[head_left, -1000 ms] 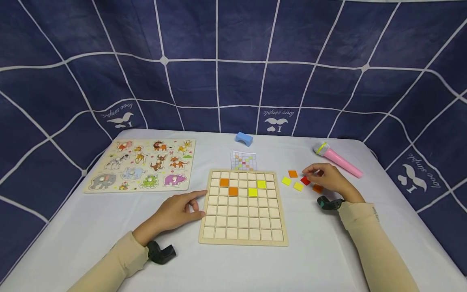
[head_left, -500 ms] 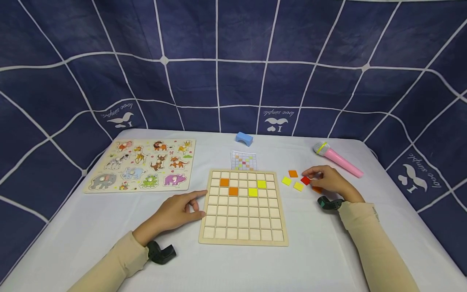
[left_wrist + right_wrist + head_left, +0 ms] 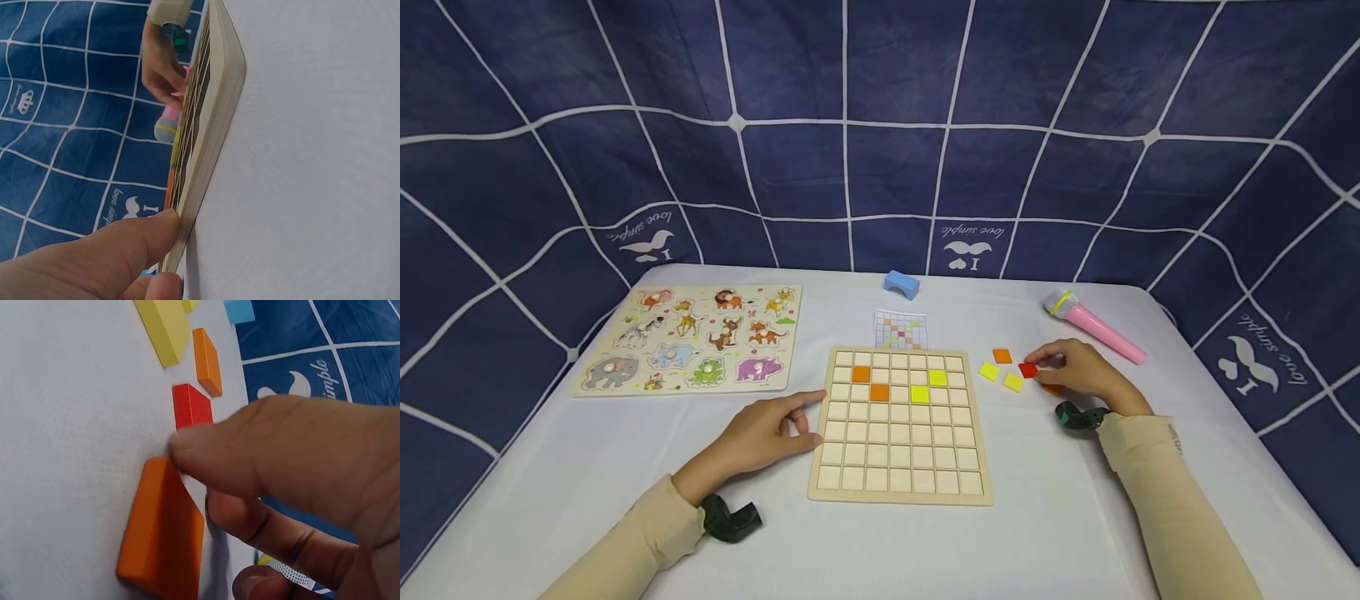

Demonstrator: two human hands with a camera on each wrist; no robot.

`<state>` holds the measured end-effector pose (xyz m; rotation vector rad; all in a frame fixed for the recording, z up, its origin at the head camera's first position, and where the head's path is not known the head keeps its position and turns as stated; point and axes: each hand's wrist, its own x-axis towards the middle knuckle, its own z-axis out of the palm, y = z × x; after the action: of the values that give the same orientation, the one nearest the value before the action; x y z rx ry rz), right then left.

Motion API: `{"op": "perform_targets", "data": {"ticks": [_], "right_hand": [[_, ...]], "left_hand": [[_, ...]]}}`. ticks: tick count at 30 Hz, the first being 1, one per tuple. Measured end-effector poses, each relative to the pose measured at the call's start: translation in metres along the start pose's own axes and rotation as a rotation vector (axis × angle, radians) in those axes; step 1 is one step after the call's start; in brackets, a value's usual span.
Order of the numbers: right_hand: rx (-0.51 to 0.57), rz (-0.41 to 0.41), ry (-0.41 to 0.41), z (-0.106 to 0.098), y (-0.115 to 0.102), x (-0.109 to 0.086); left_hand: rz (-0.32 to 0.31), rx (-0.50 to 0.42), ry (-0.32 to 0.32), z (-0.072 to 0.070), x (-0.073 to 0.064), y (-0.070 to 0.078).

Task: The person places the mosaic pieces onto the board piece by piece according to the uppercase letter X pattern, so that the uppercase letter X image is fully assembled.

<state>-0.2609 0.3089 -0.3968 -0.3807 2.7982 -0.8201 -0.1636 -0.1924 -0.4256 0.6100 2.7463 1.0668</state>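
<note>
My left hand rests beside the wooden grid board, its index fingertip and thumb touching the left rim. In the left wrist view, the thumb lies against the edge of that board. Two orange and two yellow tiles sit in the grid's upper rows. To the right, my right hand pinches a red square tile between thumb and fingertip, low over the cloth. The right wrist view has the thumb covering one end of the red tile. An orange tile lies under this hand.
Loose yellow and orange tiles lie right of the board. A printed pattern card and a blue arched block are behind it. A pink toy microphone lies back right, an animal puzzle board back left.
My right hand's fingertips have closed in on the red tile, which has shifted slightly. The left hand and the board have stayed in place.
</note>
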Motion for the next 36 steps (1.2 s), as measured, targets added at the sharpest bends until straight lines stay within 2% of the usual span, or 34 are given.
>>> {"op": "perform_targets", "data": {"ticks": [8, 18, 26, 36], "right_hand": [[-0.004, 0.002, 0.016, 0.001, 0.004, 0.001], [-0.019, -0.006, 0.083, 0.002, 0.000, 0.002], [-0.008, -0.061, 0.105, 0.004, -0.007, 0.002], [0.075, -0.191, 0.132, 0.011, -0.018, 0.001]], "left_hand": [[-0.004, 0.006, -0.003, 0.000, 0.001, -0.002], [0.007, 0.009, 0.001, 0.000, 0.001, -0.004], [-0.001, 0.000, -0.001, 0.000, 0.001, -0.004], [0.010, 0.000, 0.002, 0.002, 0.001, -0.003]]}}
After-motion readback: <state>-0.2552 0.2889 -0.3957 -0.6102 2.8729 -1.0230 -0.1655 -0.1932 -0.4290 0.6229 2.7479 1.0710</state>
